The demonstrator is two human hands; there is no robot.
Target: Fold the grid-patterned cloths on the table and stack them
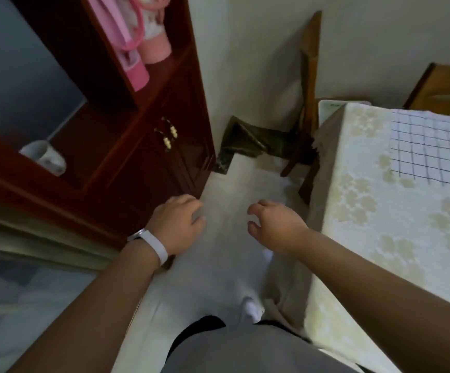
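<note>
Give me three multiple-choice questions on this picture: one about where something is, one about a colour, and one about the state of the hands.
1. Where does the grid-patterned cloth lie?
A. on a sofa
B. on the table
C. in a basket

2. What colour is the wristband on the left wrist?
A. white
B. black
C. red

3. What do the left hand and the right hand hold?
A. a pen
B. a phone
C. nothing

Answers:
1 B: the cloth lies flat on the table's flowered cover, at the right.
2 A: the band shows plain white against the arm.
3 C: both hands are off the table with fingers loosely curled around nothing.
</note>
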